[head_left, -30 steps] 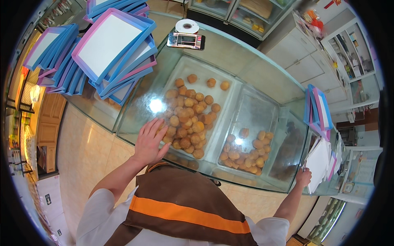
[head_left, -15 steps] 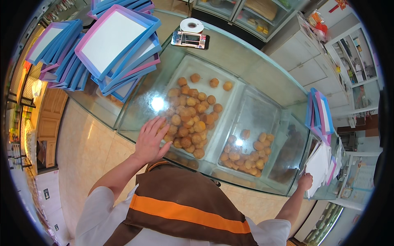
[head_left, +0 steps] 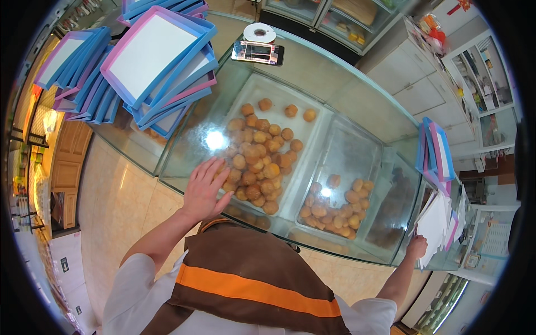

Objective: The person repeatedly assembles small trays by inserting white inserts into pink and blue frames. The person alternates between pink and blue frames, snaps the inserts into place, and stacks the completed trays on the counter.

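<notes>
My left hand [head_left: 206, 190] lies with its fingers spread on the near left part of a glass display counter [head_left: 374, 106]. Under the glass beside it, many round golden-brown pastries [head_left: 259, 162] sit in a white tray [head_left: 312, 120]. A second, clear tray [head_left: 349, 148] to the right holds more of them at its near end. Out at the right end of the counter, my right hand [head_left: 417, 246] is closed on the near edge of a stack of white paper sheets [head_left: 432, 226]. Its fingertips are partly hidden.
Blue and pink shallow boxes [head_left: 159, 56] are piled at the far left, with more boxes [head_left: 78, 61] beside them. A phone [head_left: 258, 52] leans by a white roll [head_left: 259, 32] at the back. Several blue and pink boxes [head_left: 435, 148] stand at the right, behind the sheets.
Almost nothing differs. Both hands stay where they were; the view has shifted very slightly.
</notes>
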Demonstrator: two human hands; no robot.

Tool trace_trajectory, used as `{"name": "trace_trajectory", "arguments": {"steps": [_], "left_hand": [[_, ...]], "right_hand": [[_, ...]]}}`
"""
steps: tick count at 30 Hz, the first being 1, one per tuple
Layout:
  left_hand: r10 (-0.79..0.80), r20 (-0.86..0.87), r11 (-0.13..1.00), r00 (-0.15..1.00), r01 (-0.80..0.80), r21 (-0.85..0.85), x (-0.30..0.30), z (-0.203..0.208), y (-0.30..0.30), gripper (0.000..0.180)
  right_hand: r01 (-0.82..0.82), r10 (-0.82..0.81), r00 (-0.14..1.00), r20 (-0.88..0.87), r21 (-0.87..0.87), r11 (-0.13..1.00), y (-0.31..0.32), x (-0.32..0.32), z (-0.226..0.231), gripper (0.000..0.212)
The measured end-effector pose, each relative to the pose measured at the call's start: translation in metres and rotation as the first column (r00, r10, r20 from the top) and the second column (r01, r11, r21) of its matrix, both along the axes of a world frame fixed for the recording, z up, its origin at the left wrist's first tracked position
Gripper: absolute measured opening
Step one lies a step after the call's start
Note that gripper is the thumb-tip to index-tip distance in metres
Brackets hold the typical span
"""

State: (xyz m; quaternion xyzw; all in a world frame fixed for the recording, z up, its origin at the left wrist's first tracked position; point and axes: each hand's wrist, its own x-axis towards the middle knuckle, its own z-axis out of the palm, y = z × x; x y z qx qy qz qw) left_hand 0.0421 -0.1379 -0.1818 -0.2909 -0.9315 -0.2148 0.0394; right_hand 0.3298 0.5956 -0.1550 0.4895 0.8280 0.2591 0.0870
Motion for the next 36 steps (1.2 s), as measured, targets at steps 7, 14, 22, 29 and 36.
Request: {"name": "trace_trajectory", "arguments": {"steps": [7,14,22,29,36], "left_hand": [[0.006,0.012,1.000,1.000,-0.006,-0.014,0.002,-0.002,-0.001,0.057],[0.000,0.015,1.000,1.000,0.000,-0.005,0.002,-0.004,-0.003,0.057],[-0.016,0.016,1.000,1.000,0.016,0.005,0.000,-0.004,-0.003,0.055],[-0.027,0.009,0.999,1.000,0.027,0.022,-0.001,-0.004,-0.004,0.056],[-0.038,-0.005,0.999,0.999,0.038,0.026,-0.001,-0.003,-0.005,0.056]], "right_hand": [[-0.027,0.030,0.999,-0.042,0.087,0.996,0.004,0.015,0.038,0.022],[0.030,0.030,0.967,-0.252,0.233,0.972,0.019,0.058,0.062,0.032],[0.195,-0.045,0.891,-0.453,0.290,0.937,0.006,0.087,0.115,0.043],[0.272,0.029,0.831,-0.555,0.452,0.850,-0.003,0.110,0.149,0.048],[0.178,0.248,0.810,-0.532,0.626,0.759,-0.066,0.070,0.198,0.034]]}}
